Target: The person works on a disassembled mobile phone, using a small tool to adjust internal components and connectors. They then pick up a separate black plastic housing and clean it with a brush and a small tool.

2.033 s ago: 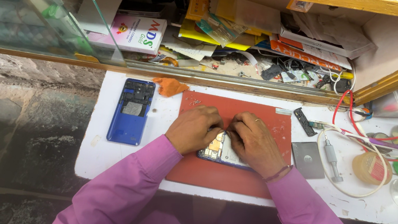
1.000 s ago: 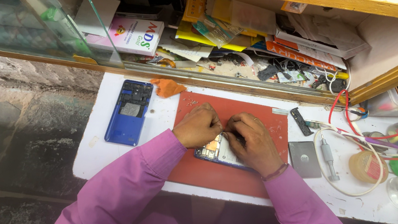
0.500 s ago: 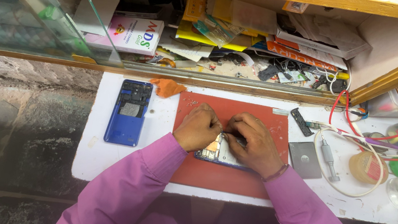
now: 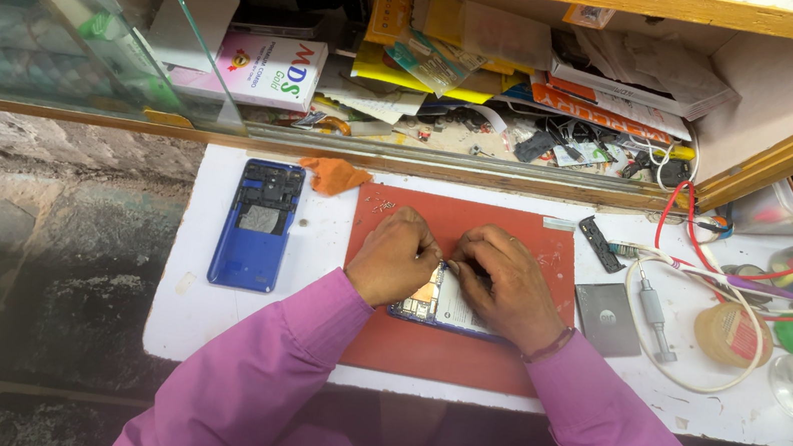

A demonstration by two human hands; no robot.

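Head view: opened phone (image 4: 442,304) lies on red mat (image 4: 461,352) mid-bench (image 4: 203,320); left hand (image 4: 394,256) curled, bracing its left edge; right hand (image 4: 510,285) fingertips pinched at its top, on what I cannot tell; best kept steady, light pressure, wrists on mat; blue back cover (image 4: 257,224) left, apart; pink-white box (image 4: 259,70) on shelf behind glass; yellow packets (image 4: 408,48) beside it; round yellow jar (image 4: 732,335) right.
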